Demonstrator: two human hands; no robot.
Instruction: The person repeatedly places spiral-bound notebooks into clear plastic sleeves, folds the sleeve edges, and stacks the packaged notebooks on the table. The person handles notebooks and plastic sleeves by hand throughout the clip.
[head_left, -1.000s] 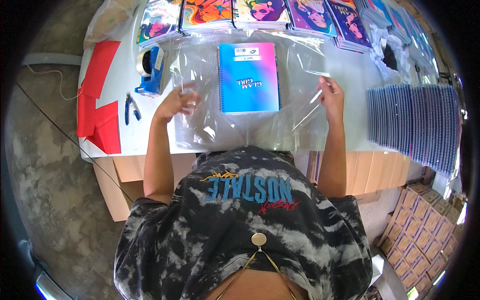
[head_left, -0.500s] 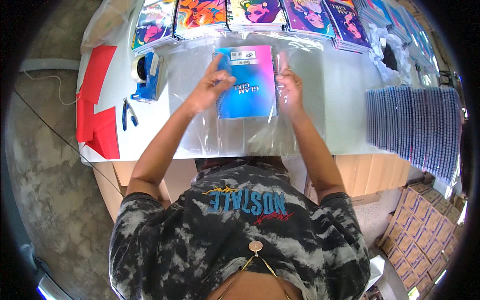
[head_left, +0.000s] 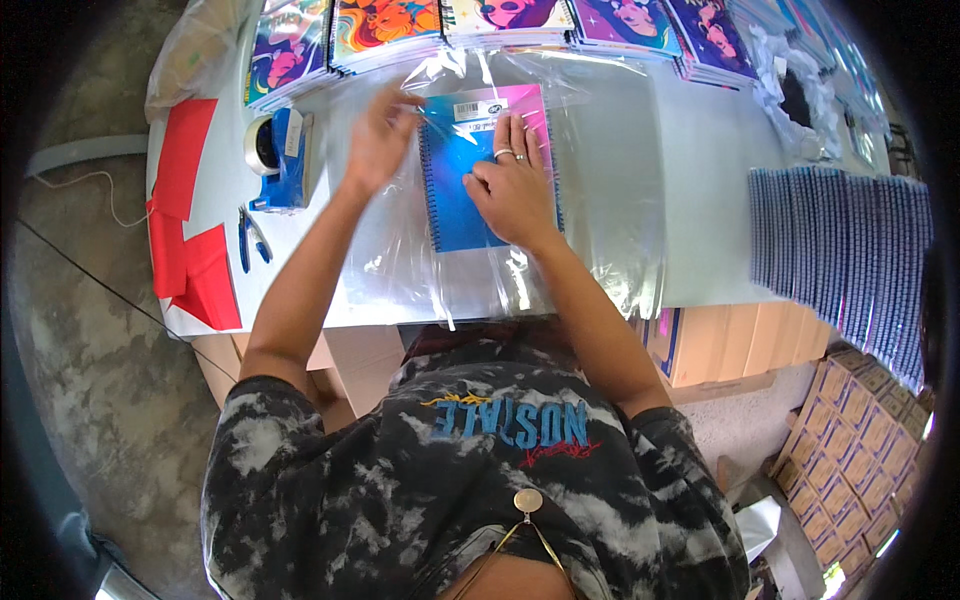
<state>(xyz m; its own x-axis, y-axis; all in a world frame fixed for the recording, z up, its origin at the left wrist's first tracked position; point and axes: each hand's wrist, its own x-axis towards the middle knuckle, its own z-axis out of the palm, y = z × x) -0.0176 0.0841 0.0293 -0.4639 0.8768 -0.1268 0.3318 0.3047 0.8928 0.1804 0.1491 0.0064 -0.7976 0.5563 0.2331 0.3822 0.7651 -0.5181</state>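
A blue and pink spiral notebook (head_left: 458,205) with a white barcode label lies on clear plastic film (head_left: 610,215) in the middle of the table. Glare across its upper part suggests some film lies over it. My right hand (head_left: 518,190), two rings on its fingers, rests on the notebook's right half with fingers stretched away from me. Beside the notebook's upper left corner is my left hand (head_left: 380,145), raised and smeared by motion. Whether it grips the film there cannot be made out.
At left stand a blue tape dispenser (head_left: 285,165), blue-handled nippers (head_left: 253,240) and red sheets (head_left: 190,160). Stacks of colourful notebooks (head_left: 385,35) line the far edge. A long row of spiral notebooks (head_left: 840,260) sits at right, near crumpled plastic (head_left: 785,90). Cartons (head_left: 850,450) are stacked below.
My right hand has moved left from the notebook's right edge onto its cover. My left hand has shifted a little left, off the cover. The film has moved and now glints over the notebook's top.
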